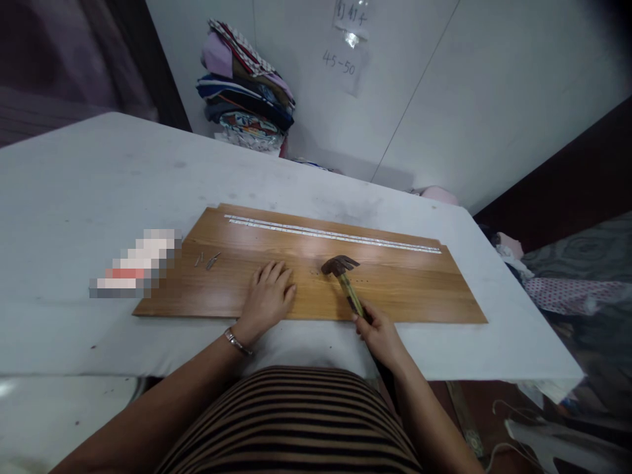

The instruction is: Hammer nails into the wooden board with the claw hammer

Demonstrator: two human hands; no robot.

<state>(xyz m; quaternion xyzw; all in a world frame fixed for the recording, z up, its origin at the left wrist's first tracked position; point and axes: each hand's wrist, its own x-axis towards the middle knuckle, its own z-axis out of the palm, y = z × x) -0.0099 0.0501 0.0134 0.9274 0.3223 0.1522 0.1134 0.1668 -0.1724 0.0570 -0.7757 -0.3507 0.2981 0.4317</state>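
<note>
A long wooden board (pixel 405 289) lies on the white table (pixel 74 197) in front of me. My left hand (pixel 269 296) rests flat on the board with its fingers stretched out. My right hand (pixel 378 332) grips the handle of a claw hammer (pixel 343 273), whose dark head sits just above or on the board near a row of small nail marks. A thin metal strip (pixel 336 234) runs along the far side of the board. A few loose nails (pixel 207 260) lie on the board's left end.
A blurred-out packet (pixel 135 263) lies on the table left of the board. A stack of folded fabrics (pixel 247 85) stands against the white wall at the back. Cloth and clutter (pixel 567 289) sit off the table's right edge.
</note>
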